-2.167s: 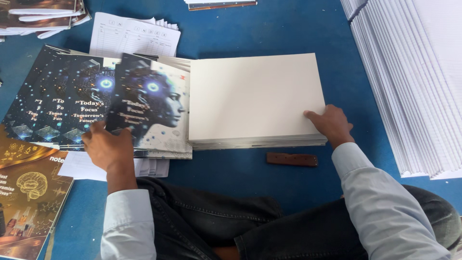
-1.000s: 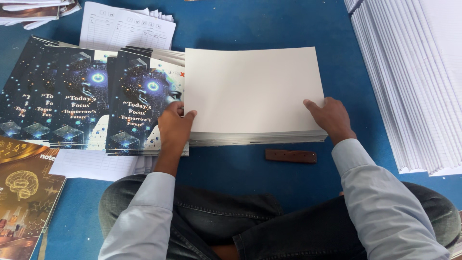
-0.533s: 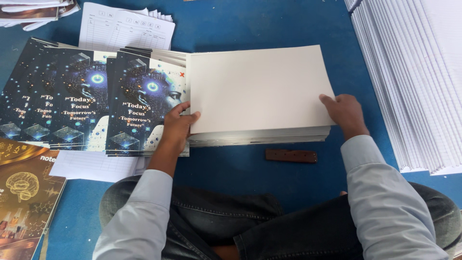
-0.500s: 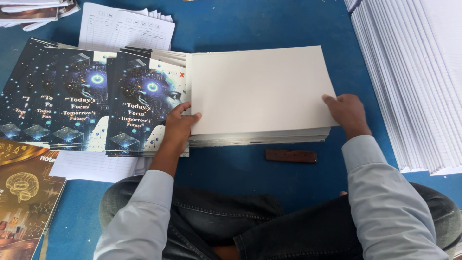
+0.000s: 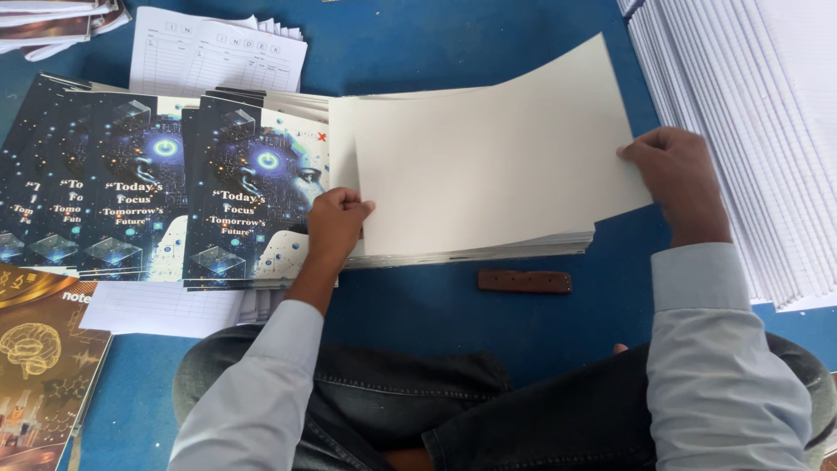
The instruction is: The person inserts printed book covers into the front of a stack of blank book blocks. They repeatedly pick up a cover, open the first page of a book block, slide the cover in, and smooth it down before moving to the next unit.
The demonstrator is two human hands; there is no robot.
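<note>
Fingers of both hands, right hand (image 5: 676, 179) and left hand (image 5: 336, 222), apparently pinching lifted cream sheet (image 5: 497, 166)

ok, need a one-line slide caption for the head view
Seated person's right hand lifts a cream sheet off a paper stack; left hand grips its left edge beside dark printed covers.

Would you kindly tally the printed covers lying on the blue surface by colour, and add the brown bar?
Dark blue covers showing side by side: 2, one far left and one by the left hand
Gold-brown covers: 1
Brown bar: 1
Total: 4
</note>
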